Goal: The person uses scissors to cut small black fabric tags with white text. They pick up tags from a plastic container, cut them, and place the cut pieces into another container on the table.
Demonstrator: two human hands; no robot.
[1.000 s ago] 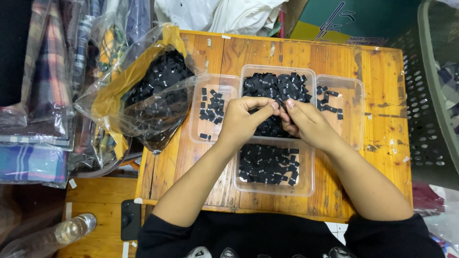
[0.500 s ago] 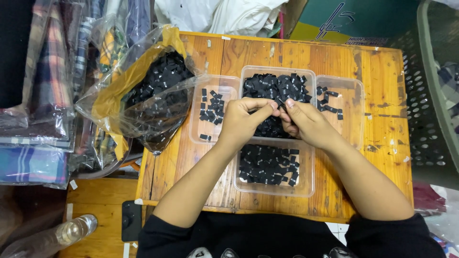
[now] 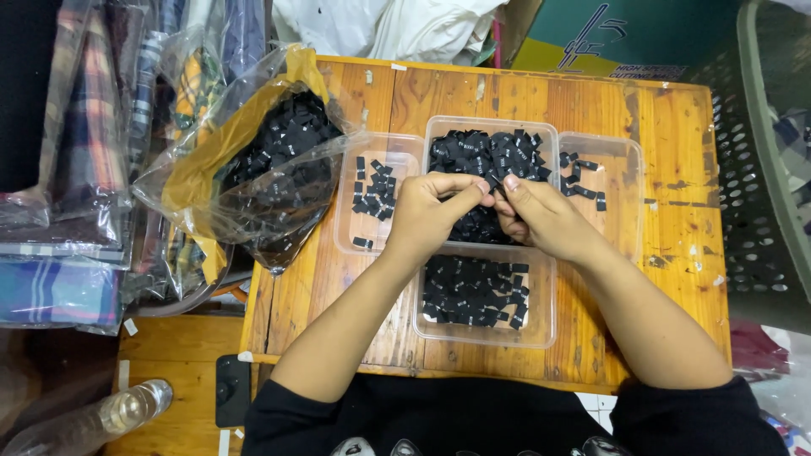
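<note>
Head view: at twelve o'clock from the near tray [image 3: 541, 325], the left hand [image 3: 427, 215] and right hand [image 3: 545, 219] pinch together on one small black fabric label [image 3: 494, 187] above the heaped middle tray [image 3: 553, 135]. It looks light, limp, best pinched at its edges.

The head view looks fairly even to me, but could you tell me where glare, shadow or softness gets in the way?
In the head view, light is even and the wooden table sharp; glare streaks the clear plastic bag; the black pieces merge into a dark mass; the left hand and right hand are crisp, what they pinch is unclear.
</note>
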